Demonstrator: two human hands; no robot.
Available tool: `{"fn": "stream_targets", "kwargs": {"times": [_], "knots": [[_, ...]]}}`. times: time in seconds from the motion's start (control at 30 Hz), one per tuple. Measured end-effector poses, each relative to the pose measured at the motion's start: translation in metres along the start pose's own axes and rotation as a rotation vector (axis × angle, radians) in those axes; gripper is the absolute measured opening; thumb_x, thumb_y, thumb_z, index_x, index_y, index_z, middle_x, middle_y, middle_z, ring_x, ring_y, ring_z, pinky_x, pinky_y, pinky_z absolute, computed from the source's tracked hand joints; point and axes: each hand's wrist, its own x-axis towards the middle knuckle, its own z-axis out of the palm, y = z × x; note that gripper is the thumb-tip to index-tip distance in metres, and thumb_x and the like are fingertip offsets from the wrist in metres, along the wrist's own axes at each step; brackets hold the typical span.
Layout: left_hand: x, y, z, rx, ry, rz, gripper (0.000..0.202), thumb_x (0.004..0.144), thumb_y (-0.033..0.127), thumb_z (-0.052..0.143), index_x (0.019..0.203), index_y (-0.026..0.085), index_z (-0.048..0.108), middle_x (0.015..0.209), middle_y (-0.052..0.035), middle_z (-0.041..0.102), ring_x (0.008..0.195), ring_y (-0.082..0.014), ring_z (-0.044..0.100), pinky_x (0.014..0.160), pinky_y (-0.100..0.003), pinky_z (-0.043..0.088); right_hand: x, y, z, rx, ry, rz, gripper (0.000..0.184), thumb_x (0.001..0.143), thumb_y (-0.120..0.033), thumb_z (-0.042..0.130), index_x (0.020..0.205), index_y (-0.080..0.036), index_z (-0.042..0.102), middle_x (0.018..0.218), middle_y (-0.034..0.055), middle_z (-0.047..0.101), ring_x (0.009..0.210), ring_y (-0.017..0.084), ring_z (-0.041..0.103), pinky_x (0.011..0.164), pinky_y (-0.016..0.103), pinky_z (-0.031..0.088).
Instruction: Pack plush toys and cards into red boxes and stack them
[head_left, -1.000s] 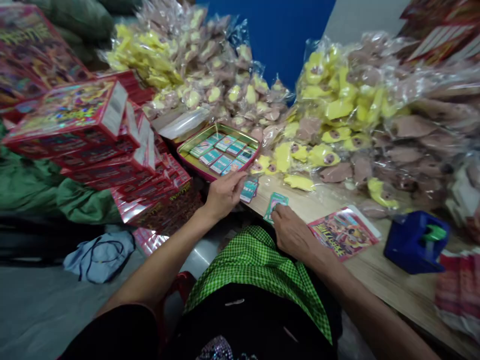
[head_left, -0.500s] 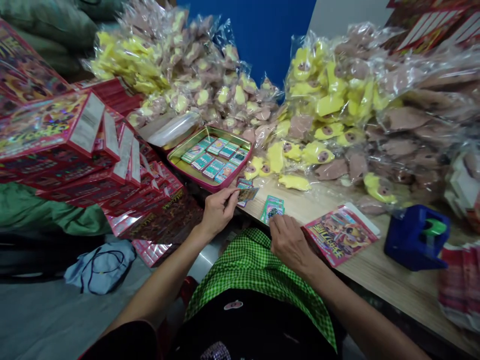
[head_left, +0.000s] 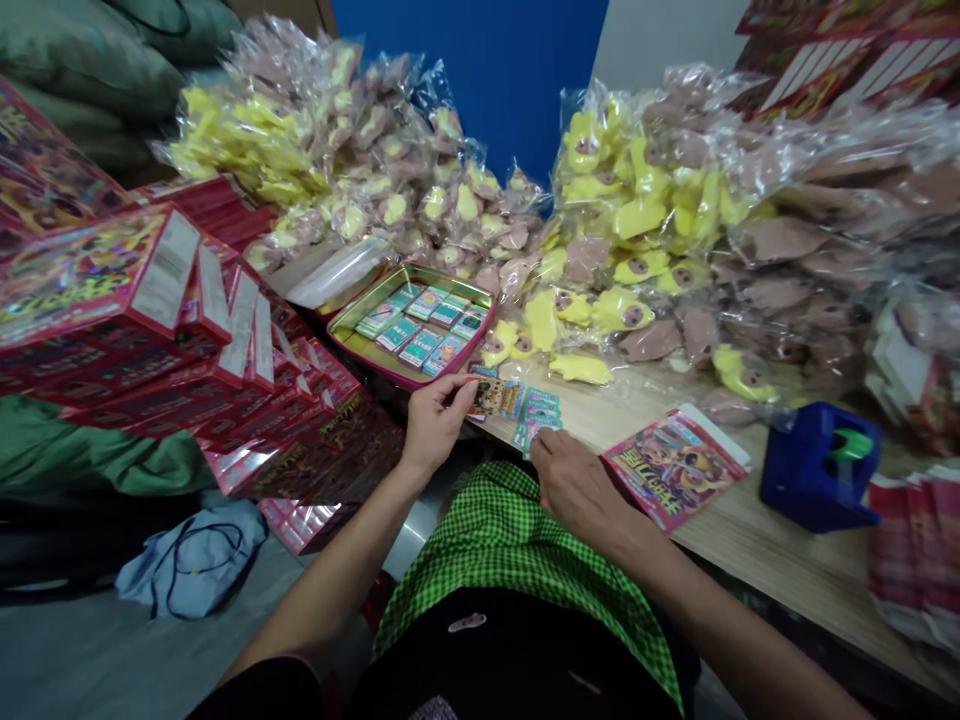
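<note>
My left hand [head_left: 437, 425] is closed, thumb and fingers pinching an orange-and-dark printed trading card [head_left: 499, 398] by its left end. Beneath that card, at the table's edge, part of another small pile shows. Just right of it lie overlapping green-bordered trading cards [head_left: 540, 405]. My right hand [head_left: 574, 483] is closed at their lower edge, its curled fingertips touching them and partly hidden. Ahead of my left hand, a gold-lined tin [head_left: 346, 338] with a dark pink rim holds several stacks of teal cards.
Right of my right hand lie a flat red printed box [head_left: 675, 462] and a blue tape dispenser [head_left: 817, 468]. Bagged yellow and brown toys [head_left: 637, 205] are heaped behind. Stacked red boxes [head_left: 247, 370] crowd the left, and red packets [head_left: 915, 560] sit at far right.
The card in my left hand has turned flatter, its printed face now showing, and reaches toward the green-bordered cards. Those cards look more spread. The whole view has shifted slightly.
</note>
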Motion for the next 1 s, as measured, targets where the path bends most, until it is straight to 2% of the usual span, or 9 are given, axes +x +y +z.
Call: {"fn": "stream_targets", "kwargs": {"times": [0.17,0.27,0.43,0.53,0.63,0.7,0.8,0.9,1.0], "knots": [[-0.005,0.013,0.034,-0.243,-0.201,-0.3,0.03,0.071,0.041,0.084,0.082,0.015,0.072,0.068,-0.0005,0.068,0.057,-0.011,0.059,0.056,-0.023,0.05,0.005,0.031,-0.037,0.771,0.226,0.529,0.023,0.098,-0.027,0.046,0.09,-0.018,0.065,0.087,0.008,0.069,0.08,0.022,0.065,0.071,0.036,0.057],[-0.006,0.017,0.065,-0.2,-0.344,-0.311,0.031,0.072,0.043,0.081,0.078,0.016,0.068,0.064,-0.0001,0.064,0.056,-0.011,0.056,0.055,-0.024,0.048,-0.002,0.047,-0.053,1.076,0.185,0.596,0.033,0.098,-0.045,0.046,0.089,-0.02,0.064,0.083,0.0048,0.07,0.072,0.019,0.067,0.062,0.031,0.059],[-0.009,0.025,0.14,0.175,-0.393,-0.038,0.043,0.075,0.045,0.076,0.102,0.016,0.061,0.096,-0.0084,0.067,0.085,-0.021,0.064,0.075,-0.035,0.055,-0.037,0.087,-0.08,0.512,0.431,0.751,0.024,0.089,-0.035,0.049,0.084,-0.021,0.067,0.072,0.0047,0.068,0.068,0.021,0.066,0.062,0.031,0.051],[-0.023,0.033,0.193,0.52,-0.611,0.119,0.091,0.065,0.053,0.086,0.138,0.014,0.047,0.134,-0.0205,0.058,0.126,-0.0383,0.056,0.107,-0.055,0.047,-0.061,0.119,-0.099,0.168,0.534,0.816,0.03,0.086,-0.026,0.046,0.098,-0.019,0.072,0.084,0.01,0.074,0.077,0.026,0.069,0.07,0.035,0.05],[-0.036,0.036,0.228,0.775,-0.82,0.134,0.117,0.062,0.051,0.088,0.154,0.013,0.027,0.14,-0.0249,0.052,0.134,-0.0468,0.049,0.112,-0.063,0.039,-0.076,0.142,-0.109,-0.021,0.54,0.885,0.036,0.082,-0.023,0.046,0.109,-0.017,0.069,0.075,0.0085,0.072,0.069,0.027,0.066,0.064,0.034,0.045],[-0.039,0.035,0.234,0.773,-0.844,0.157,0.122,0.064,0.043,0.086,0.158,0.013,0.014,0.137,-0.0233,0.052,0.128,-0.044,0.054,0.107,-0.059,0.045,-0.081,0.148,-0.112,-0.044,0.563,0.915,0.03,0.082,-0.024,0.048,0.105,-0.017,0.066,0.069,0.0066,0.069,0.064,0.026,0.064,0.06,0.032,0.042],[-0.039,0.032,0.22,0.587,-0.731,0.377,0.13,0.063,0.035,0.082,0.161,0.018,-0.002,0.14,-0.0208,0.047,0.126,-0.0405,0.054,0.103,-0.056,0.05,-0.082,0.141,-0.12,-0.023,0.575,0.832,0.015,0.085,-0.024,0.05,0.094,-0.019,0.061,0.072,0.0063,0.07,0.062,0.023,0.064,0.057,0.03,0.04],[-0.041,0.028,0.199,0.413,-0.553,0.644,0.129,0.065,0.03,0.079,0.162,0.017,-0.005,0.145,-0.0231,0.041,0.13,-0.042,0.049,0.104,-0.058,0.049,-0.075,0.119,-0.132,0.018,0.527,0.651,0.012,0.091,-0.019,0.049,0.096,-0.021,0.06,0.076,0.0037,0.068,0.063,0.02,0.062,0.058,0.029,0.041],[-0.047,0.023,0.184,0.347,-0.387,0.735,0.125,0.07,0.032,0.079,0.163,0.013,-0.002,0.143,-0.0251,0.043,0.131,-0.042,0.048,0.105,-0.06,0.049,-0.064,0.091,-0.139,-0.011,0.438,0.386,0.022,0.09,-0.009,0.045,0.097,-0.02,0.063,0.092,0.0082,0.067,0.085,0.023,0.064,0.074,0.033,0.049]]}}
